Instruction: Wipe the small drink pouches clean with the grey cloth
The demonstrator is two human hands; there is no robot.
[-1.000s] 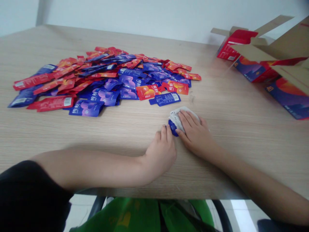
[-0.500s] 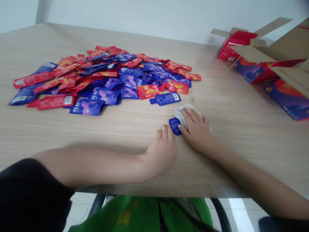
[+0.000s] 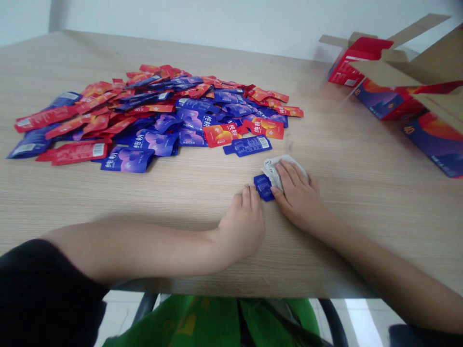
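Observation:
A small dark blue sachet lies flat on the table with its printed back up. Its left end is under the bent fingertips of my left hand, which is closed on it. My right hand presses a folded whitish cloth over the sachet's right part, thumb at the sachet's lower edge and fingers on the cloth. The cloth and hand hide that part. Just beyond them lies another blue sachet, by the near edge of a wide heap of red and blue sachets.
At the right stand open cardboard boxes: a red one at the back, a blue and red one before it, and a nearer one cut by the frame edge. Flaps stick out over the wooden table. A wall rises behind.
My right hand and the cloth have slid very slightly to the right, showing a little more of the sachet. The left hand holds its place. The view has shifted slightly.

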